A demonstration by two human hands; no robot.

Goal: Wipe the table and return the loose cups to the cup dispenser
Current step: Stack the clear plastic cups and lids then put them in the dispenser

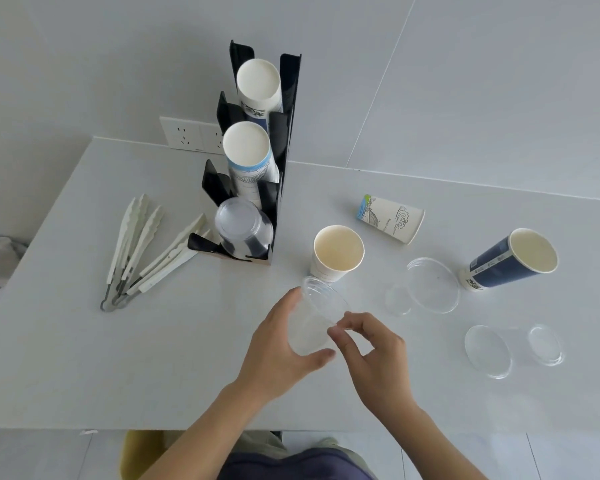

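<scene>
A single wide-angle view from the person's head looks forward and steeply down onto a white bench (pixel 84 341), close enough that both forearms enter from the bottom edge. The bench's near edge crosses the lower frame; its far edge meets the wall (pixel 465 81) above.

left hand (pixel 278 351) curled in a grip, right hand (pixel 371 355) apparently pinching

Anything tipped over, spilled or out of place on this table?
Yes. A white patterned paper cup and two clear plastic cups lie on their sides, outside the black dispenser. No spill shows.
</scene>
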